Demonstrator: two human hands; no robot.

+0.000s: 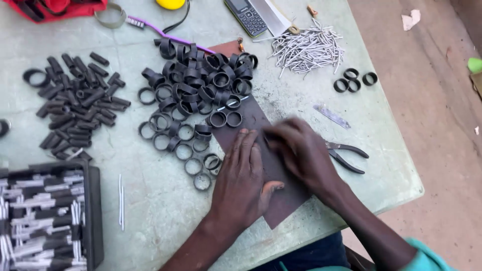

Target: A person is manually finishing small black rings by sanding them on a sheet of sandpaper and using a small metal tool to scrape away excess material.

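My left hand (241, 183) lies flat, fingers spread, pressing on a dark brown sheet (288, 198) on the pale green table (160, 200). My right hand (301, 150) rests on the same sheet just to the right, fingers curled and blurred; whether it pinches something small cannot be seen. A pile of black rubber rings (198, 85) lies just beyond both hands, with two rings (226, 119) on the sheet's far end.
Black tube pieces (75, 100) are heaped at left. Pliers (346, 155) and a small blade (331, 116) lie right of my right hand. Metal pins (306, 49), three separate rings (354, 81), a phone (246, 16) and a black tray (47, 218) of parts surround them.
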